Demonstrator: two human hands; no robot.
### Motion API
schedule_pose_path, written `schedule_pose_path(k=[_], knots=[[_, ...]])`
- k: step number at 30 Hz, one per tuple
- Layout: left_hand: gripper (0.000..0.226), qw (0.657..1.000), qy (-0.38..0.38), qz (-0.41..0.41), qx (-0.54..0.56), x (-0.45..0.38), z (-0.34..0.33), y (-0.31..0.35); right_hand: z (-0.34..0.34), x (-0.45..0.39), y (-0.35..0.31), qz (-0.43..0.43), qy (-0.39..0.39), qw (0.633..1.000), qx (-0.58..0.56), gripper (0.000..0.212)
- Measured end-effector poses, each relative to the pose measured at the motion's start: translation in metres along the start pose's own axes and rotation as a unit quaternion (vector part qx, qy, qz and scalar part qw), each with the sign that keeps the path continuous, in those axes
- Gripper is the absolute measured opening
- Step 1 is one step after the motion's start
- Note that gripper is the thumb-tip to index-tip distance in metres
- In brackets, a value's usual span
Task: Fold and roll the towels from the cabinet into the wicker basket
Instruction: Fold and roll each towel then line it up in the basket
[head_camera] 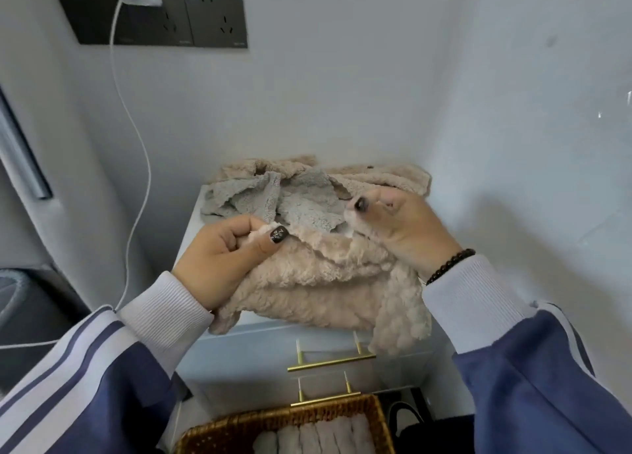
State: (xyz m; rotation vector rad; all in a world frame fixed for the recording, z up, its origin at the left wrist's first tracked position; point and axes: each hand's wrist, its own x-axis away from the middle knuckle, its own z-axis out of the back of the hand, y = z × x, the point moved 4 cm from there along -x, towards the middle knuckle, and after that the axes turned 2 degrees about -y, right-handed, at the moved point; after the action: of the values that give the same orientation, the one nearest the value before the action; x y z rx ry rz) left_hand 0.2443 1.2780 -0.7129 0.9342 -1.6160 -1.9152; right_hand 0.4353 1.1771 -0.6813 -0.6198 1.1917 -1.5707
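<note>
Towels [307,193] atop white cabinet [246,344], wall sockets [154,12] above.

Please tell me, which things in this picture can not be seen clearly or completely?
- Wicker basket, head view: its near part is cut off by the bottom edge, so the rolled towels cannot be counted.
- Beige towel: the left hand and right hand cover the edge they pinch.
- Cabinet top: hidden under the grey towel.
</note>
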Motion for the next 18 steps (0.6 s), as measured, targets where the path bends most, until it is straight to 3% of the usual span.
schedule_pose_path(k=[2, 4, 7, 9, 13, 16, 18], knots=[[0.032, 0.997, -0.049, 0.009, -0.065, 0.007, 0.008, 0.002, -0.017, 0.004, 0.005, -0.029, -0.125, 0.986, 0.104, 0.066], [0.057, 0.966, -0.151, 0.048, -0.204, 0.014, 0.014, -0.006, -0.027, 0.007, 0.014, -0.054, -0.204, 0.954, 0.212, 0.064], [0.082, 0.902, -0.263, 0.165, -0.3, 0.028, 0.022, -0.026, -0.033, 0.014, 0.019, -0.069, -0.241, 0.926, 0.283, 0.055], [0.084, 0.885, -0.295, 0.193, -0.304, 0.035, 0.026, -0.031, -0.033, 0.021, 0.017, -0.084, -0.269, 0.913, 0.295, 0.056], [0.044, 0.924, -0.252, 0.162, -0.237, 0.032, 0.039, -0.015, -0.026, 0.03, 0.019, -0.085, -0.304, 0.881, 0.353, 0.059], [0.064, 0.973, -0.162, 0.086, -0.141, 0.023, 0.051, -0.001, -0.004, 0.03, 0.016, -0.072, -0.214, 0.935, 0.272, 0.029], [0.064, 0.992, -0.098, 0.067, -0.037, 0.018, 0.056, 0.004, 0.011, 0.028, 0.015, -0.083, -0.153, 0.974, 0.144, 0.026]])
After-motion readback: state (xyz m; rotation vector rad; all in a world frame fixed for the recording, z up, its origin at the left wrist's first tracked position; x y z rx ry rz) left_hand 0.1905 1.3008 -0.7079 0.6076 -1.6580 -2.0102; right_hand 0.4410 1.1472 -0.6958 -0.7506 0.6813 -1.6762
